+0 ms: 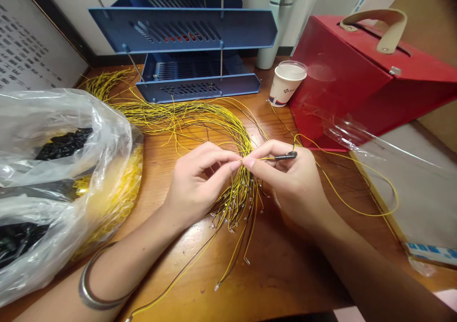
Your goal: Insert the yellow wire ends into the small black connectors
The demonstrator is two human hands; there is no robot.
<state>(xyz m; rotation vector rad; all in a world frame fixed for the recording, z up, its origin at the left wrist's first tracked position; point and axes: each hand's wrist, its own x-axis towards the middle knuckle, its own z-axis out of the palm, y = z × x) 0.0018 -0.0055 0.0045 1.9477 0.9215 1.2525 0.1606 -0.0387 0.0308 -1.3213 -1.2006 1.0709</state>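
My left hand (pixel 198 184) and my right hand (pixel 291 179) meet fingertip to fingertip, each closed in a pinch. Between them runs a thin yellow wire (pixel 264 158), its pinched spot mostly hidden by the fingertips. A small black sleeve-like piece (pixel 285 155) on this wire lies against my right fingers. From there a loop of yellow wire (pixel 342 203) sweeps out to the right. Beneath both hands passes a thick bundle of yellow and black wires (pixel 214 110), with small clear tips at the near ends.
On the left lie clear plastic bags (pixel 107 122) with black and yellow pieces inside. A blue two-tier tray rack (pixel 185 29) stands at the back, beside a paper cup (pixel 285 86) and a pale bottle (pixel 273 36). A red box (pixel 342 84) with a beige handle occupies the right.
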